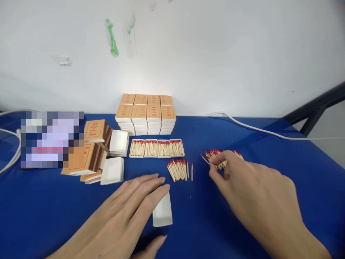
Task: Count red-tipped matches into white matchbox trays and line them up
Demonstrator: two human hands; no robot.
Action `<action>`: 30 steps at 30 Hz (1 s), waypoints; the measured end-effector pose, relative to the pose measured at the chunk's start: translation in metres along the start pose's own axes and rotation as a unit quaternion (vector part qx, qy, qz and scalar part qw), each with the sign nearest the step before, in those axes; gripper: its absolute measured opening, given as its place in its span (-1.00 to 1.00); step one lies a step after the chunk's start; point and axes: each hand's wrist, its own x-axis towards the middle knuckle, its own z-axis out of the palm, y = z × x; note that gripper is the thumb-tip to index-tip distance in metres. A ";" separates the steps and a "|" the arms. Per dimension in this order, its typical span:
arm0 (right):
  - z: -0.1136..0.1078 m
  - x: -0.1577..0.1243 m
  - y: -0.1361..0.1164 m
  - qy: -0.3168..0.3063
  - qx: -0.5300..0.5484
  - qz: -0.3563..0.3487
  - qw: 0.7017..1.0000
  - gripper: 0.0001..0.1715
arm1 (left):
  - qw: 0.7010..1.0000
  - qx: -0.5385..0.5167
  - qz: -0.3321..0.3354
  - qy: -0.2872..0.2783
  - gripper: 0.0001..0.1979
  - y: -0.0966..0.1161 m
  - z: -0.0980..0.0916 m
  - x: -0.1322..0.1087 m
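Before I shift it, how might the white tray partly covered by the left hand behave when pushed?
The white tray would probably slide readily, looking light, with no matches in its visible part. Its thin, card-like walls suggest it could bend if squeezed. Sitting low and flat on the blue table, it seems unlikely to tip.

Wht tray [162, 213] lies flat, red-tipped matches [214, 155] heaped farther up R.
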 end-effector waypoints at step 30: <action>-0.010 0.004 -0.024 -0.144 0.344 0.015 0.928 -0.62 | 1.000 0.011 0.010 0.000 -0.42 0.001 0.001 -0.001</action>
